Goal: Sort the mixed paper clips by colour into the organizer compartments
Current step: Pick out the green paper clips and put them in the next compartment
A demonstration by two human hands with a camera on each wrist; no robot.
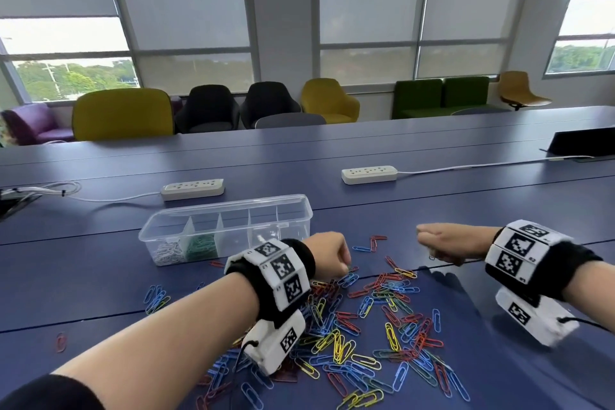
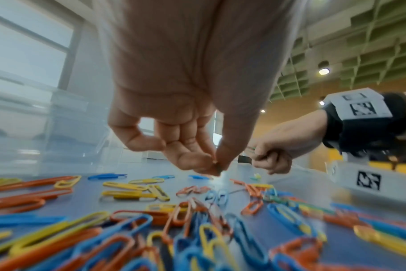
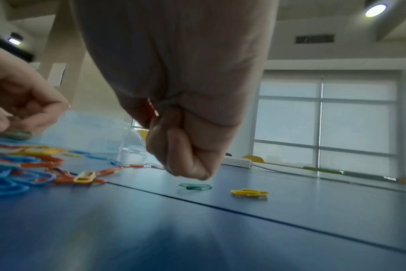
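Left hand (image 1: 327, 251) is pinched on a green paper clip (image 1: 347, 267) at the pile's far edge; organizer (image 1: 293, 206) lies at 10 o'clock, nearer this hand. Right hand (image 1: 442, 243) is fisted around collected clips.

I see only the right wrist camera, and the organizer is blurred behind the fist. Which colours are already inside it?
Observer: In the head view, white clips lie in the leftmost compartment of the organizer, and green clips in the next one.
Operator: Is the left hand holding something?
Observer: In the left wrist view, the left hand pinches one small dark clip between thumb and fingertips.
Operator: Where is the main pile?
Observer: In the head view, the pile lies nearer the person than the organizer.
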